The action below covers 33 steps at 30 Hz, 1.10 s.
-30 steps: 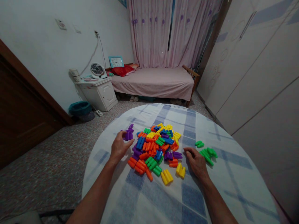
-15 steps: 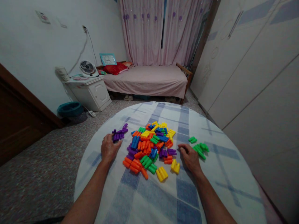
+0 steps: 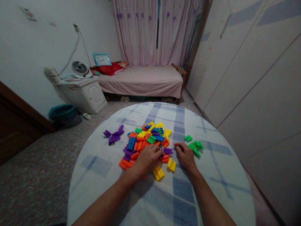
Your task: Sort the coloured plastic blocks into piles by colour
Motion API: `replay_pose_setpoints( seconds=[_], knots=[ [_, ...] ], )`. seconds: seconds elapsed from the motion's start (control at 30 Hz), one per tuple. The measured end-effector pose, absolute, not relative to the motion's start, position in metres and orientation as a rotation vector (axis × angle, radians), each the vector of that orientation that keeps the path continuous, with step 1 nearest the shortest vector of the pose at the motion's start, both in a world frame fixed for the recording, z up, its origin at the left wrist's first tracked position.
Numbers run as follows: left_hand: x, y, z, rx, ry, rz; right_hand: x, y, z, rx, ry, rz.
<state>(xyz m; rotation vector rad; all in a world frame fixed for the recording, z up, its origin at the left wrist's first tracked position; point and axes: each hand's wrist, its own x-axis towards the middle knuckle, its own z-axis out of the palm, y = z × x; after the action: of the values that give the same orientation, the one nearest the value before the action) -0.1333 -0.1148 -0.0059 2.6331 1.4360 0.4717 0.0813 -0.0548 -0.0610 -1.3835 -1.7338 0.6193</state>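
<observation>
Left hand [image 3: 150,158] has shifted from the purple plastic blocks [image 3: 112,140], now set apart, to mixed pile [image 3: 141,146], grip unclear; right hand [image 3: 187,155] fingers slack, empty.

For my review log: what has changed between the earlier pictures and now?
The left hand has left the purple pieces at the left and moved rightward over the mixed pile; whether it holds anything is unclear. The right hand and green pieces beside it stayed put.

Pieces [image 3: 141,145] look smooth plastic, the tablecloth [image 3: 162,197] matt.
</observation>
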Motion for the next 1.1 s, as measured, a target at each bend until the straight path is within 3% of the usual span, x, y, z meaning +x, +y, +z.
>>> replay_pose_setpoints(
  seconds=[0.17, 0.43, 0.63, 0.77, 0.9, 1.1],
  knots=[
    [-0.117, -0.108, -0.019, 2.738, 1.571, 0.322, 0.08, -0.057, -0.058, -1.373, -1.714, 0.638],
    [-0.113, -0.107, -0.025, 2.732, 1.598, 0.41, 0.077, -0.061, -0.053, -1.395, -1.687, 0.644],
    [-0.159, -0.107, 0.004, 2.425, 1.701, 1.105, 0.078, -0.062, -0.051, -1.408, -1.693, 0.647],
    [-0.248, -0.084, 0.01, 1.917, 2.29, 1.434, 0.078, -0.062, -0.051, -1.423, -1.688, 0.642],
    [-0.319, -0.057, -0.007, 1.71, 2.622, 1.259, 0.077, -0.061, -0.051, -1.434, -1.672, 0.636],
    [-0.338, -0.042, -0.032, 1.832, 2.56, 1.052, 0.077, -0.062, -0.051, -1.444, -1.675, 0.639]
  ],
)
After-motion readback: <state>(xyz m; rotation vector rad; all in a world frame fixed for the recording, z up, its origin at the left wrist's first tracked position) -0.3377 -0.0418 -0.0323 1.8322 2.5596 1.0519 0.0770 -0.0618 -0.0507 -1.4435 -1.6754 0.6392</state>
